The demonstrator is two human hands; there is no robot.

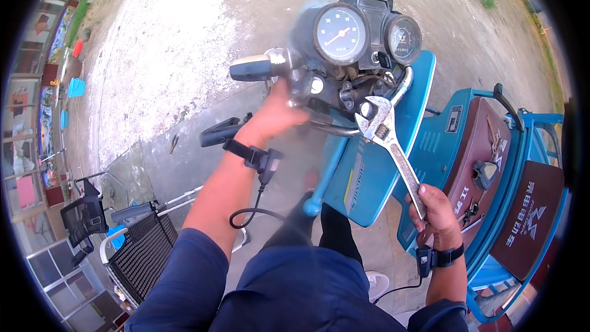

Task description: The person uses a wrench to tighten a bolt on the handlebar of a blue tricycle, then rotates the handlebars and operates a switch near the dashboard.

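Wrench held by its tail end in the right hand, fingers curled closed round it. Its head is angled ahead and left of that grip, jaws set at a shiny bolt on the near side of the gauges; contact cannot be confirmed. Left hand placed farther left and ahead, by the handlebar; fingertips blurred, so whether anything is gripped cannot be told. Teal panel seen left of the right hand; to its right, maroon seat, with a grey block on it.
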